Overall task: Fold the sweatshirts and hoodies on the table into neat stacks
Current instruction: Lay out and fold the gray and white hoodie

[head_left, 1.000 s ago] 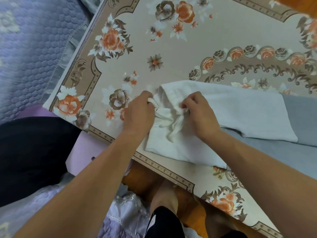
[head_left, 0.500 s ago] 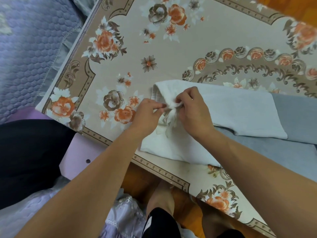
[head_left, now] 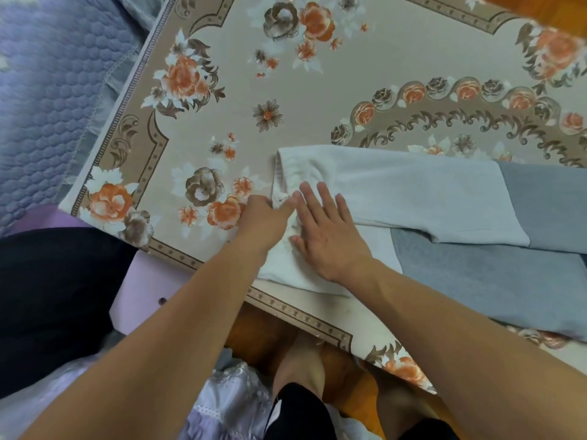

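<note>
Nearest the camera, bare legs [head_left: 305,369] show under the table's near edge, with lilac lace fabric [head_left: 228,404] beside them. On the table [head_left: 317,100], covered in a floral cloth, a white and grey sweatshirt [head_left: 397,192] lies near the front edge, its white end toward the table's left side and its grey part running off to the right. The right hand [head_left: 324,230] lies flat on the white end, fingers straight and spread, grasping nothing. The left hand [head_left: 266,217] touches the same end at its left rim; its fingers reach under the right hand, so I cannot tell whether they pinch the fabric. Left of the table lies a quilted purple blanket [head_left: 47,90]
</note>
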